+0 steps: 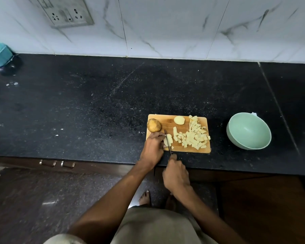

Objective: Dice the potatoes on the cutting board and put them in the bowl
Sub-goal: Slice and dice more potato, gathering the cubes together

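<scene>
Overhead head view of dicing at a black speckled stone surface (95, 106). A rectangular light wooden cutting board (167, 121) lies near the front edge of the surface. The left hand (153, 147) reaches in from the lower left, forearm extended diagonally, knuckles up, with its fingers curled down onto a pale peeled potato piece (169, 139) at the board's near-left corner, holding it in place. The right hand (175, 175) sits just off the front edge of the surface, wrist bent, fingers wrapped round the handle of a thin-bladed kitchen knife (168, 142); the blade runs away from the person and lies across the held piece, right beside the left fingertips. A whole unpeeled brown potato (153, 125) rests at the board's far-left corner, just beyond the left hand. A round peeled potato half (179, 120) lies at the far middle of the board. A heap of pale diced potato cubes (194, 137) covers the board's right half. A round pale green bowl (248, 131) stands on the surface to the right of the board, apart from it.
</scene>
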